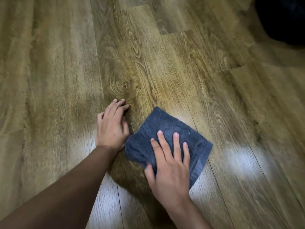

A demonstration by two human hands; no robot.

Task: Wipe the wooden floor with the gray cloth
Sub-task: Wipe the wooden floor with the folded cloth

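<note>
A folded gray cloth lies flat on the wooden floor just below the middle of the view. My right hand presses on the cloth's near half with straight, spread fingers, the thumb at its left edge. My left hand rests flat on the bare planks directly left of the cloth, fingers pointing away from me. The cloth's far corner and right hem stay uncovered.
Brown wood-grain planks run diagonally across the whole view, with pale light reflections near the right and bottom. A dark rounded object sits in the top right corner.
</note>
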